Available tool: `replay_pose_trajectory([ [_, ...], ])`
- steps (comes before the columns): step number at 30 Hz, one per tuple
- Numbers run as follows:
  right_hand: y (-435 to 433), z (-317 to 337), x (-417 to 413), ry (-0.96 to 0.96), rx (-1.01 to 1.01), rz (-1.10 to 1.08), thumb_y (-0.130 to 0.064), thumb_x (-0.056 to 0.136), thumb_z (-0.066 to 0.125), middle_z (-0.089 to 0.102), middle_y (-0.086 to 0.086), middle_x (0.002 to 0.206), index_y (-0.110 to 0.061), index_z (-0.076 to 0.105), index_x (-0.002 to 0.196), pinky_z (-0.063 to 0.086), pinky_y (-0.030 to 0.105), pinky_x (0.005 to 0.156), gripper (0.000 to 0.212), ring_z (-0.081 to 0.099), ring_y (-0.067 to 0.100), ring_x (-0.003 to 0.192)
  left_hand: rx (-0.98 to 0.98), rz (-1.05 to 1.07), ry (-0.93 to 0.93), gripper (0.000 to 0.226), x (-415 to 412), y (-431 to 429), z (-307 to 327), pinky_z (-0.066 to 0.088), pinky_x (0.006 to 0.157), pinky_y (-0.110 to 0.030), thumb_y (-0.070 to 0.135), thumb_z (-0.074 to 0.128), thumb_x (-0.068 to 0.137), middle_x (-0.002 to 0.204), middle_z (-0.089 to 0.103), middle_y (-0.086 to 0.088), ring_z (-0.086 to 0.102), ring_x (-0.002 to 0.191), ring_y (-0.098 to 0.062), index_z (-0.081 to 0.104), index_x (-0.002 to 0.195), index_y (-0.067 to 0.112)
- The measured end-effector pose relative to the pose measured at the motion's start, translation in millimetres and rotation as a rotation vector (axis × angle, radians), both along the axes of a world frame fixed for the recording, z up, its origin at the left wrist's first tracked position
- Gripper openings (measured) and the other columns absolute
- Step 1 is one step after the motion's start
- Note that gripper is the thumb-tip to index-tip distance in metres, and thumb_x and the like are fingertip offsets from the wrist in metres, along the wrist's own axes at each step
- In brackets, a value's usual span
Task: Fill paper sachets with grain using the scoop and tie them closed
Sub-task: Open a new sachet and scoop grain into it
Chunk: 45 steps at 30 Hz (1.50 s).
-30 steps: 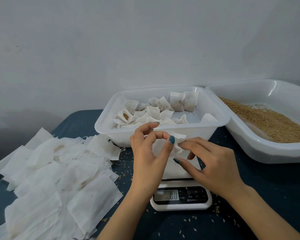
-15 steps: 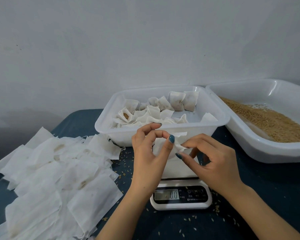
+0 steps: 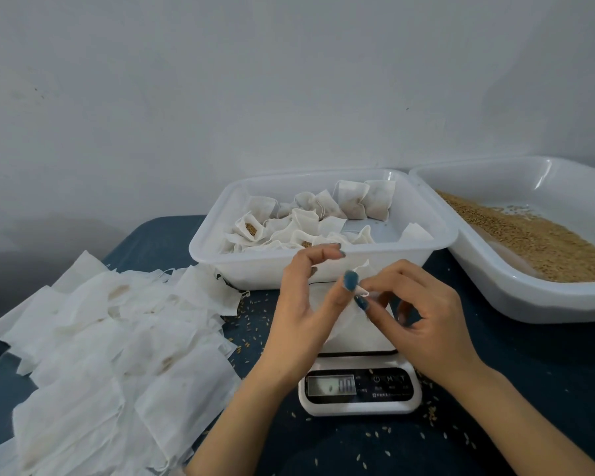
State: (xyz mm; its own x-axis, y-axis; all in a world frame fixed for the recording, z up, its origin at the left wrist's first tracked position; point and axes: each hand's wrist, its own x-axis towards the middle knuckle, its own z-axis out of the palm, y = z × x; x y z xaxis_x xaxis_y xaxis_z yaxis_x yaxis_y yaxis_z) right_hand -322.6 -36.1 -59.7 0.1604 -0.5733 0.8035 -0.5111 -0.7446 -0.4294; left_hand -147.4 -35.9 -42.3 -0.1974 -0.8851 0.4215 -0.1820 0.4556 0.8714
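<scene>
- White paper sachet (image 3: 346, 316) sits between both hands, above the white digital scale (image 3: 359, 393) on the dark blue counter (image 3: 529, 389).
- Right hand (image 3: 426, 321): narrow grip, thumb and forefinger pinching the sachet's mouth.
- Left hand (image 3: 303, 304): looser grip, thumb tip pressing on that same edge, fingers arched above the paper.
- Brown grain (image 3: 529, 242) lies in the white plastic tray (image 3: 529, 304), right.

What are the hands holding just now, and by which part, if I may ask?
One paper sachet: the left hand and the right hand both pinch it at its top edge, above the scale.
</scene>
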Motion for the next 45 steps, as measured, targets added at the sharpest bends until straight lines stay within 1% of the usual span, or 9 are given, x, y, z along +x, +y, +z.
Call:
replay_pose_trajectory([
  [5,2.0,3.3,0.4,-0.047,0.015,0.042,-0.019,0.086,0.071,0.06,-0.012,0.084,-0.026,0.069,0.096,0.046,0.022,0.048,0.012,0.059,0.009,0.066,-0.031,-0.075,-0.425,0.091,6.7,-4.8,2.2,0.036,0.104,-0.014,0.055,0.079,0.069,0.134,0.049,0.026,0.044,0.128,0.006,0.031,0.144,0.041],
  [13,3.5,4.6,0.5,-0.077,0.015,0.084,-0.025,0.087,0.069,0.061,-0.008,0.08,-0.028,0.07,0.095,0.045,0.023,0.048,0.008,0.059,0.012,0.065,-0.117,0.052,-0.502,0.035,10.2,-9.5,-3.9,0.04,0.076,-0.014,0.027,0.071,0.082,0.105,0.059,0.016,0.053,0.097,-0.003,0.051,0.11,0.027],
  [21,3.6,2.6,1.1,-0.077,0.017,0.114,-0.037,0.084,0.074,0.063,-0.002,0.085,-0.022,0.072,0.096,0.045,0.025,0.048,0.02,0.059,0.008,0.07,-0.121,0.106,-0.485,0.035,14.1,-15.9,-10.8,0.037,0.067,-0.017,0.02,0.074,0.083,0.1,0.054,0.011,0.049,0.089,-0.006,0.045,0.1,0.028],
  [24,5.0,7.0,-1.5,-0.14,-0.001,0.1,-0.047,0.095,0.056,0.065,-0.004,0.092,-0.018,0.07,0.099,0.047,0.032,0.049,0.032,0.062,0.013,0.074,-0.117,0.13,-0.464,0.033,15.6,-16.9,-10.9,0.036,0.067,-0.014,0.019,0.073,0.083,0.1,0.054,0.013,0.048,0.089,-0.005,0.046,0.099,0.028],
  [28,0.1,8.0,-9.3,-0.234,0.071,-0.123,-0.031,0.097,0.049,0.067,-0.011,0.09,-0.024,0.064,0.099,0.053,0.041,0.056,0.017,0.064,0.014,0.074,-0.11,0.148,-0.455,0.032,17.3,-17.2,-12.0,0.037,0.069,-0.015,0.018,0.072,0.084,0.101,0.055,0.013,0.05,0.091,-0.007,0.046,0.1,0.026],
  [32,-10.0,18.1,-19.9,-0.001,0.125,-0.438,-0.021,0.091,0.057,0.057,-0.023,0.085,-0.034,0.063,0.102,0.042,0.021,0.056,0.018,0.054,0.0,0.072,-0.099,0.163,-0.467,0.032,17.0,-17.7,-14.1,0.038,0.07,-0.014,0.021,0.072,0.084,0.102,0.055,0.015,0.049,0.092,-0.005,0.046,0.1,0.028],
  [39,-53.6,55.4,-89.9,0.215,0.371,-0.738,-0.01,0.095,0.045,0.062,0.009,0.118,-0.013,0.061,0.121,0.048,0.047,0.091,0.031,0.055,0.031,0.111,-0.135,0.185,-0.462,0.03,17.7,-19.7,-17.9,0.039,0.071,-0.019,0.021,0.073,0.085,0.101,0.055,0.012,0.048,0.091,-0.005,0.047,0.1,0.024],
  [42,-65.3,57.5,-133.5,0.331,0.647,-0.89,-0.013,0.095,0.051,0.063,0.017,0.113,-0.007,0.063,0.118,0.05,0.041,0.081,0.026,0.058,0.035,0.096,-0.15,0.19,-0.463,0.03,18.4,-19.6,-18.4,0.038,0.07,-0.017,0.02,0.073,0.085,0.101,0.054,0.012,0.047,0.091,-0.004,0.047,0.1,0.024],
  [45,-66.9,51.3,-152.2,0.5,0.904,-0.966,-0.034,0.091,0.062,0.06,0.008,0.08,-0.008,0.061,0.084,0.041,0.031,0.058,0.027,0.053,0.024,0.066,-0.144,0.195,-0.465,0.03,18.5,-20.5,-18.4,0.037,0.07,-0.015,0.019,0.072,0.085,0.103,0.055,0.011,0.048,0.091,-0.006,0.047,0.101,0.024],
])
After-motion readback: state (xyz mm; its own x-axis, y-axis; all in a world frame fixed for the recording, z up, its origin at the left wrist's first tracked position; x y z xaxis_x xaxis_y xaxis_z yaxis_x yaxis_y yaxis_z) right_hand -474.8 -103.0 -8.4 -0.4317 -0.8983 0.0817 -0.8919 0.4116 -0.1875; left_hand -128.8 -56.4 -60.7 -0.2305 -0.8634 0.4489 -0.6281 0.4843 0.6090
